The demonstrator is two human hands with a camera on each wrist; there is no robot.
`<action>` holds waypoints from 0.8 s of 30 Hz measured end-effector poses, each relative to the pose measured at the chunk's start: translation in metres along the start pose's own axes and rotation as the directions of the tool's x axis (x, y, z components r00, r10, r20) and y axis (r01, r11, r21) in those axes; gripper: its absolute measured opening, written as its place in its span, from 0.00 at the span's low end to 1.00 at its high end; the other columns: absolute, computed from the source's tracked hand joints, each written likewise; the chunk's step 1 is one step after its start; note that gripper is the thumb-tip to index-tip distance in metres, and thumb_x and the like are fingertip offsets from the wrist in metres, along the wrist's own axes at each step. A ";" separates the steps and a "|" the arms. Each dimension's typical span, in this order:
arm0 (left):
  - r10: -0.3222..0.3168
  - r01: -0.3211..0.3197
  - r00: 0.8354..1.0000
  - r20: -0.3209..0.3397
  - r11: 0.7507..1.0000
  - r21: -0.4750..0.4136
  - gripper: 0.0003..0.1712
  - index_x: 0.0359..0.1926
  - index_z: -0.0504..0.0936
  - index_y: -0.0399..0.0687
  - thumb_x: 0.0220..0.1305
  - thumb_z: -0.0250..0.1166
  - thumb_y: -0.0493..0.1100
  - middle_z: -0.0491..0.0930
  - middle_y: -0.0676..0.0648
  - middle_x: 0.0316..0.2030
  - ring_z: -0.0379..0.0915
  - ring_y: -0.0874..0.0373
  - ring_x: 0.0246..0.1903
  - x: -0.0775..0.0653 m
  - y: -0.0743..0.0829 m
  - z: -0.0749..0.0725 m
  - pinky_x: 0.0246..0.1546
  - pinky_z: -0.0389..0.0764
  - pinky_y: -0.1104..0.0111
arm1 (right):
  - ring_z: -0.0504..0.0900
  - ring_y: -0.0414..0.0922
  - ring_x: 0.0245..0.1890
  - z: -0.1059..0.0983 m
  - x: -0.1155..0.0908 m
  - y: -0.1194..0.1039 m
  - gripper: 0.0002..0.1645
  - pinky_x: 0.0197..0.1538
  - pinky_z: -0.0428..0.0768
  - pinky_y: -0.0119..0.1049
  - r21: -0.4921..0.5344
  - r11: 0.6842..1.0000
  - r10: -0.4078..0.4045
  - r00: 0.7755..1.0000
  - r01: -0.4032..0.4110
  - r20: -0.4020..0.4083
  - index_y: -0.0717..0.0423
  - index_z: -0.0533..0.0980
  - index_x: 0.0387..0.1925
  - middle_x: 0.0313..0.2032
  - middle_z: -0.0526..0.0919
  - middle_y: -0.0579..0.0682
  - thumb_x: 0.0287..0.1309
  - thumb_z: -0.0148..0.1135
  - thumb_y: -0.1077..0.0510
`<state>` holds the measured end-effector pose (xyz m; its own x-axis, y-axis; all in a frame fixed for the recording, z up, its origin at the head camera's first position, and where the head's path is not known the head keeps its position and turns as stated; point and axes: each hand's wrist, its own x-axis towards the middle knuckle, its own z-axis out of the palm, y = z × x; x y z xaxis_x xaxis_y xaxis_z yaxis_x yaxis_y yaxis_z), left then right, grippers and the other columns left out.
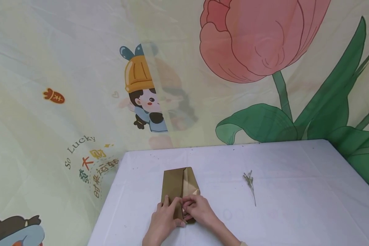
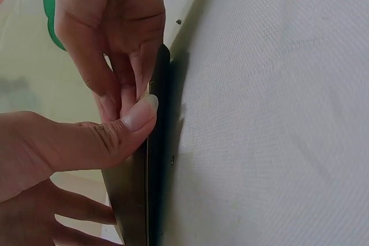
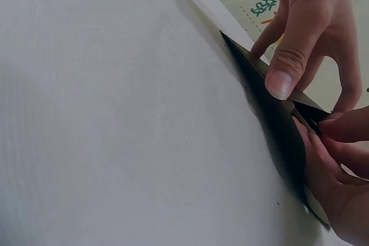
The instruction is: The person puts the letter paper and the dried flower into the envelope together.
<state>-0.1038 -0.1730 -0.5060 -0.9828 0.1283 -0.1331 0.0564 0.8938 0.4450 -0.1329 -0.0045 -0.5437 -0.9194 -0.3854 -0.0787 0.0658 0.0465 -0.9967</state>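
Observation:
A brown paper envelope [image 1: 173, 181] lies on the white table, its flap [image 1: 190, 179] folded out to the right. My left hand [image 1: 164, 218] holds its near end, the thumb [image 2: 115, 139] pressed on the edge and the other fingers spread over its face. At the opening, my right hand [image 1: 201, 210] has its fingers curled and pinches the envelope's edge beside the flap. A small pale corner [image 1: 196, 192] shows just above the right fingers. In the right wrist view the envelope's near edge [image 3: 271, 119] is raised, and the right fingertips are partly hidden at its mouth.
To the right of the envelope, a sprig of small dried flowers [image 1: 249, 182] lies on the white table cover [image 1: 283, 205]. Behind the table hangs a printed cloth [image 1: 187, 102] with a large tulip and cartoon figures. Small dark specks dot the cover.

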 end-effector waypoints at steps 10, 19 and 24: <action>0.041 -0.040 0.999 -0.019 0.999 0.023 0.39 0.57 0.75 0.63 0.42 0.82 0.55 0.65 0.17 0.66 0.71 0.24 0.54 -0.002 -0.002 0.000 0.34 0.78 0.38 | 0.86 0.44 0.31 -0.020 -0.007 -0.008 0.12 0.32 0.84 0.32 -0.155 0.986 -0.073 0.995 0.061 -0.074 0.69 0.82 0.45 0.35 0.87 0.55 0.60 0.65 0.67; 0.044 -0.044 0.999 -0.008 0.999 0.008 0.38 0.57 0.74 0.63 0.43 0.81 0.54 0.64 0.16 0.67 0.71 0.24 0.54 -0.003 -0.001 0.000 0.35 0.78 0.38 | 0.83 0.36 0.30 -0.040 -0.015 -0.015 0.09 0.35 0.80 0.28 -0.383 0.918 -0.188 0.962 0.101 -0.199 0.60 0.84 0.41 0.34 0.88 0.48 0.58 0.68 0.67; 0.041 -0.041 0.999 -0.017 0.999 0.000 0.37 0.56 0.74 0.63 0.44 0.81 0.54 0.64 0.16 0.67 0.71 0.23 0.55 -0.003 -0.001 0.000 0.35 0.78 0.38 | 0.84 0.38 0.30 -0.050 -0.020 -0.019 0.10 0.34 0.80 0.30 -0.523 0.851 -0.224 0.935 0.050 -0.276 0.57 0.84 0.42 0.33 0.87 0.48 0.57 0.69 0.68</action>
<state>-0.1008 -0.1739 -0.5063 -0.9825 0.1577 -0.0994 0.0969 0.8875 0.4504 -0.1348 0.0484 -0.5226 -0.9810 -0.1167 0.1548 -0.1927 0.5025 -0.8428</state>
